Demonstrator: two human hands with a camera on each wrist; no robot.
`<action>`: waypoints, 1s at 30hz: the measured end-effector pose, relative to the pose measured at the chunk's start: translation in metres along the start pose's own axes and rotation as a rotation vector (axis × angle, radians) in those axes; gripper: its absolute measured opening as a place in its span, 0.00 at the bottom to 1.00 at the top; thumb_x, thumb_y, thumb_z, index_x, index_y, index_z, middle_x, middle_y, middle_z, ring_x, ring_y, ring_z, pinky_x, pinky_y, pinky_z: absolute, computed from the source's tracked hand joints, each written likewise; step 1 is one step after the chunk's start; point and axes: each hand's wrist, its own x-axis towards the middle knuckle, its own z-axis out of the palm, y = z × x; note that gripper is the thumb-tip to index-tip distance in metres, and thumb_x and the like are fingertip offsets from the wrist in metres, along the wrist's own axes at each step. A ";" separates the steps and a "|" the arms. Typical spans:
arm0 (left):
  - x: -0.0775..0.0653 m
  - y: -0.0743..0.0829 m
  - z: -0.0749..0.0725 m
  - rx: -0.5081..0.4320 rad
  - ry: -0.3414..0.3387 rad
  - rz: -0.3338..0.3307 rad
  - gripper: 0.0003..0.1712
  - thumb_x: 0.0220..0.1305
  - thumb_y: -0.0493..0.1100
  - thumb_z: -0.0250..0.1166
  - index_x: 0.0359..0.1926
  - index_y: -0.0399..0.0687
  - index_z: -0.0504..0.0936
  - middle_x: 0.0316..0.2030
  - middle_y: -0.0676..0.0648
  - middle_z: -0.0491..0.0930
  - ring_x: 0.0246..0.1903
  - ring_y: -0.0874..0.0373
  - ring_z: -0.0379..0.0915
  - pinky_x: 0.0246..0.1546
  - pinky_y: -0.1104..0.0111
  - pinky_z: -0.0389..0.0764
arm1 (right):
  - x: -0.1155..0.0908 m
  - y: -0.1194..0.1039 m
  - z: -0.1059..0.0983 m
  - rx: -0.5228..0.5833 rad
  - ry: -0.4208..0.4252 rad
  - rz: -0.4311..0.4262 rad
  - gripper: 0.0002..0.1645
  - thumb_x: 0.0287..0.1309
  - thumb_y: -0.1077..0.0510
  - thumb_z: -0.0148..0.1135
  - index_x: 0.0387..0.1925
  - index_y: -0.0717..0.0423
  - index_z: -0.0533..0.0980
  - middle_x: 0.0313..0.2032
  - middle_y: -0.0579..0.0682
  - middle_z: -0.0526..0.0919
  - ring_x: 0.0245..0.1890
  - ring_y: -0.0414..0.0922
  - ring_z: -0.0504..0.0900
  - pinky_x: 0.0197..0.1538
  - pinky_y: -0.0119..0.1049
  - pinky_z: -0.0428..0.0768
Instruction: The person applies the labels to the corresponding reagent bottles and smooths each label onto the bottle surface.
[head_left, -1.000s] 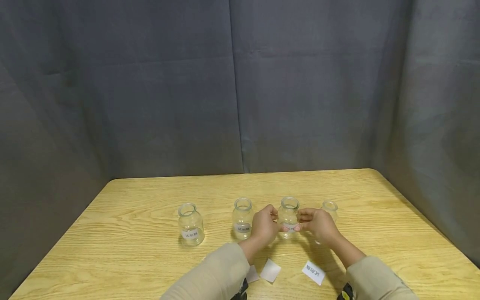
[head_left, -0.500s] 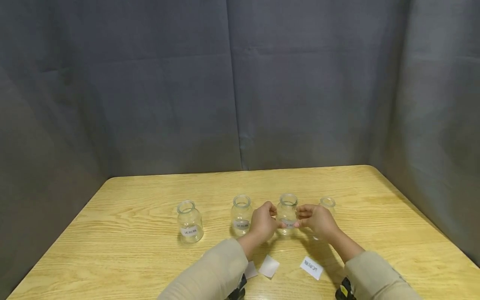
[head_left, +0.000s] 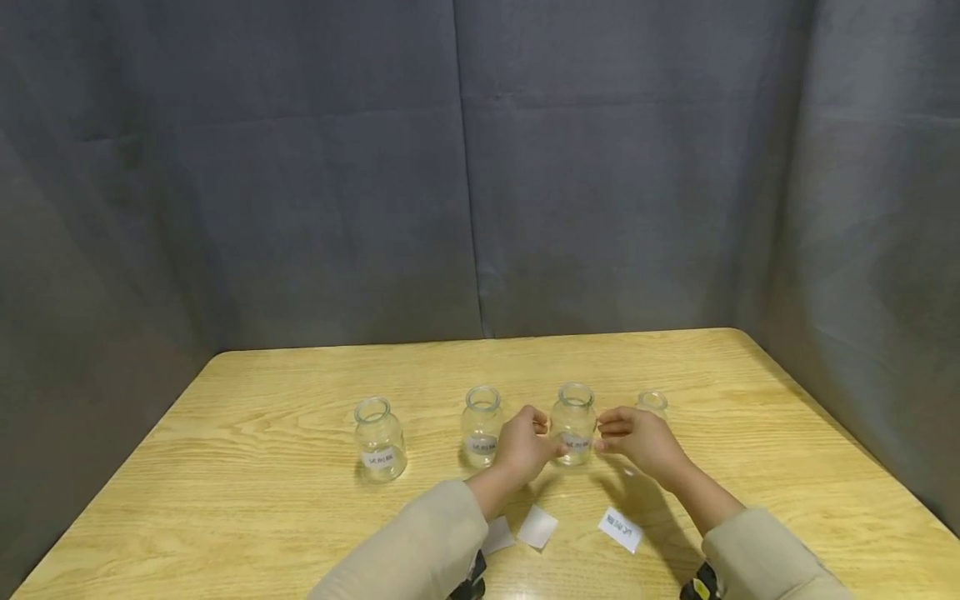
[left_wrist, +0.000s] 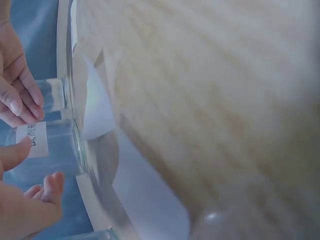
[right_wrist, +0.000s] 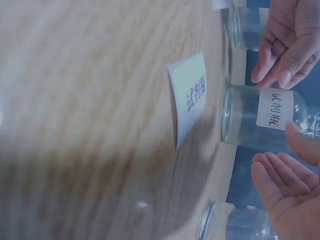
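A clear glass jar [head_left: 573, 414] stands upright between my two hands, with a white written label [right_wrist: 275, 109] on its front. My left hand [head_left: 522, 446] is at the jar's left side, its thumb on the label's left end and its fingers loosely bent beside the glass. On the other side, my right hand [head_left: 643, 446] has its fingers extended, and a narrow gap separates its thumb from the jar in the head view. Behind the right hand another glass jar [head_left: 652, 402] is partly hidden.
Two more labelled jars, one next to my left hand [head_left: 482, 412] and one farther left [head_left: 380, 437], stand in the row. Toward the front lie a written label [head_left: 620, 529] and two blank paper pieces, one whiter piece [head_left: 537, 527] beside a partly covered piece [head_left: 497, 536].
My right hand has drawn slightly right, its thumb coming off the label. The left hand stays at the jar with its thumb on the label. The head view has shifted a little.
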 end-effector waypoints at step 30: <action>-0.031 -0.002 0.000 -0.050 -0.340 -0.013 0.07 0.47 0.32 0.63 0.28 0.40 0.72 0.24 0.50 0.72 0.24 0.59 0.68 0.27 0.71 0.72 | -0.046 0.019 0.003 -0.209 -0.388 -0.303 0.14 0.34 0.78 0.58 0.27 0.62 0.73 0.25 0.49 0.69 0.26 0.44 0.66 0.30 0.31 0.70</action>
